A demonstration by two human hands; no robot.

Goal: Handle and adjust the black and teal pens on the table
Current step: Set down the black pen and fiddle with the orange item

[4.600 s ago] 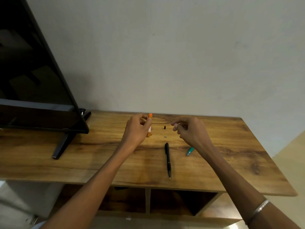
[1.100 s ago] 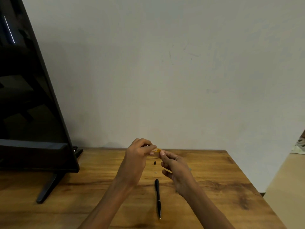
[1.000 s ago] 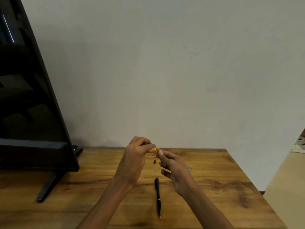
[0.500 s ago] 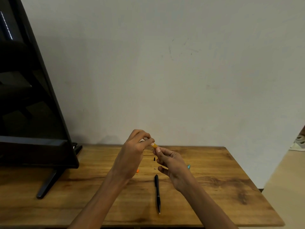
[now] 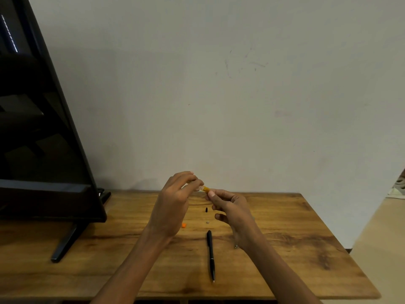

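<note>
— Where were the pens?
— Black pen (image 5: 210,255) lay on the tabletop (image 5: 295,249); the teal one was hidden behind the right hand (image 5: 232,213).
— And the grips?
— Both hands, left hand (image 5: 175,207) included, pinched a small orange piece (image 5: 206,189).

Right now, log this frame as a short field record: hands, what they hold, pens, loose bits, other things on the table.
left hand: raised above the table, fingers pinched on the orange pen piece
right hand: raised, fingertips at the piece's other end
orange pen piece: held between both hands, mostly hidden
black pen: lying flat on the table, tip toward the camera, untouched
teal pen: not visible in this frame
loose bits: small black part, small grey part, orange bit
table: wooden
television: standing at the left
</note>
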